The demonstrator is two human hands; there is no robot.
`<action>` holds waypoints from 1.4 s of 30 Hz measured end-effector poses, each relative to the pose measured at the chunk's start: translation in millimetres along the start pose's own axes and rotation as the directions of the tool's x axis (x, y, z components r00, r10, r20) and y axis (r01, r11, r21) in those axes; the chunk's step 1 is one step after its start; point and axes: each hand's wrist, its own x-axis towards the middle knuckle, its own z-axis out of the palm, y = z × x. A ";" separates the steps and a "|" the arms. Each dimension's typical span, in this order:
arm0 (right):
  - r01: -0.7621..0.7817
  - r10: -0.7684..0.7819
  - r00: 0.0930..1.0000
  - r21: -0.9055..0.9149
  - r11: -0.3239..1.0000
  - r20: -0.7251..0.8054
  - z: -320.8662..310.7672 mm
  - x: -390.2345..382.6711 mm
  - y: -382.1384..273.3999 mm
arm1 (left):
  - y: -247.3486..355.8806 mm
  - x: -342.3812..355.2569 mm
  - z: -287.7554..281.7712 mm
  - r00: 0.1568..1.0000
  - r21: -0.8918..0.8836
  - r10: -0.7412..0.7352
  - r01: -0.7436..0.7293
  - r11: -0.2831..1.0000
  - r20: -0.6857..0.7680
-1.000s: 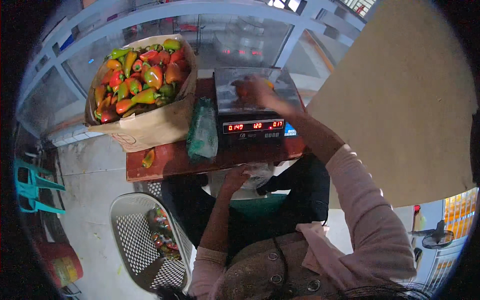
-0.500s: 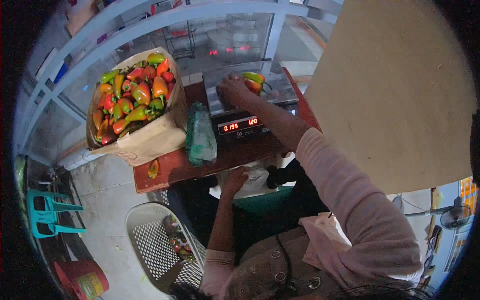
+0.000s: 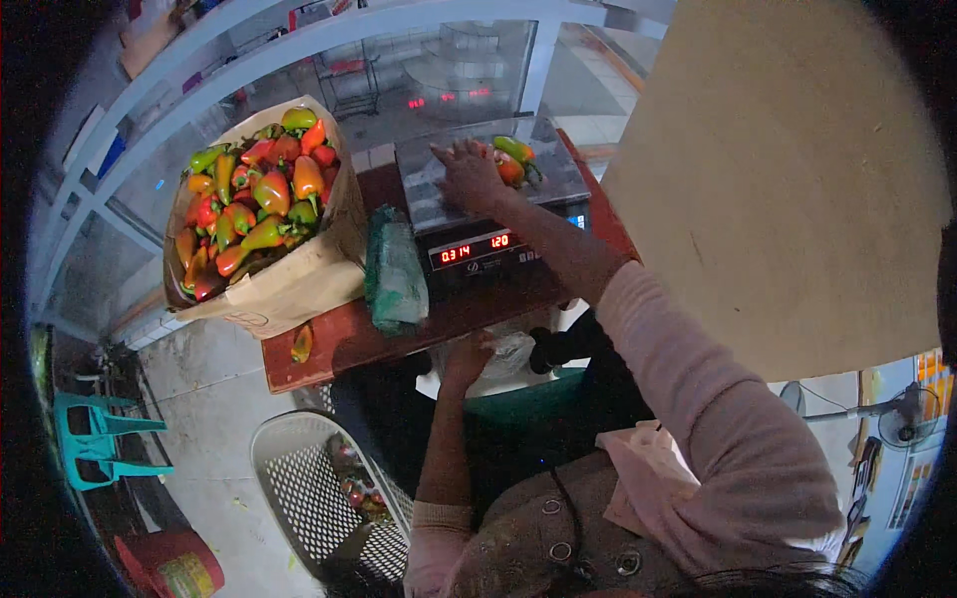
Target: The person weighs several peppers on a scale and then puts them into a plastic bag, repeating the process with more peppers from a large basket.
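— Where are the peppers (image 3: 511,167)?
— On the scale (image 3: 424,199), just beside the right hand (image 3: 471,179), its fingers spread, grasping nothing that I can see.
— And the left hand (image 3: 469,359)?
— It grasps a plastic bag (image 3: 511,354). For a true reading, I think, the right one should not press the scale.
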 end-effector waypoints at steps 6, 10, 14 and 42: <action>0.197 -0.129 0.966 0.310 0.930 -0.225 -76.9 -69.3 41.7 | -17.6 10.9 -0.4 0.991 0.114 0.134 -0.132 0.985 -0.007; -0.361 0.205 0.929 0.640 0.679 0.307 -109.9 -173.1 66.0 | -52.3 15.1 3.4 0.993 0.050 0.100 -0.097 0.994 -0.066; -0.386 0.284 0.921 0.715 0.583 0.266 -84.2 -278.4 81.5 | -64.1 16.1 12.3 0.996 0.065 -0.087 0.086 0.994 0.020; -0.496 0.252 0.843 0.868 0.021 0.476 -94.5 -217.3 33.4 | -63.8 -9.5 20.5 0.993 0.487 -0.066 0.013 0.874 0.094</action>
